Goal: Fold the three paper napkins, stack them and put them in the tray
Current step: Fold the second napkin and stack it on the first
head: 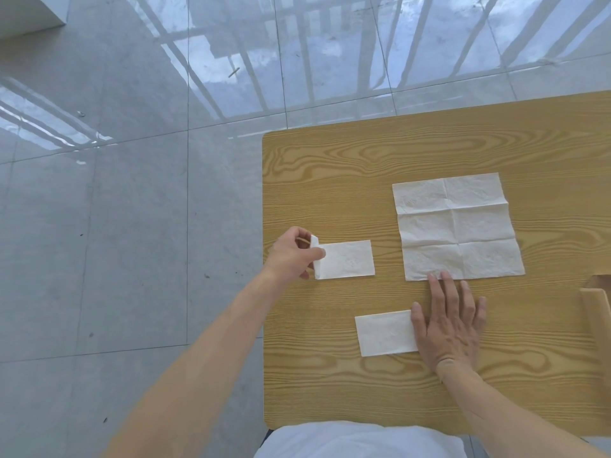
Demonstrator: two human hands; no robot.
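Three white paper napkins lie on the wooden table (330,180). One folded napkin (350,261) sits near the table's left edge; my left hand (292,254) pinches its left end, which is lifted off the wood. A second folded napkin (385,333) lies nearer to me, and my right hand (451,320) rests flat with spread fingers on its right end. The third napkin (456,226) is spread out unfolded, with crease lines, just beyond my right fingertips. A light wooden tray (595,304) shows only partly at the right edge.
The table's left edge runs just under my left hand, with glossy grey floor tiles beyond it. A white-clothed lap (357,441) sits below the table's near edge.
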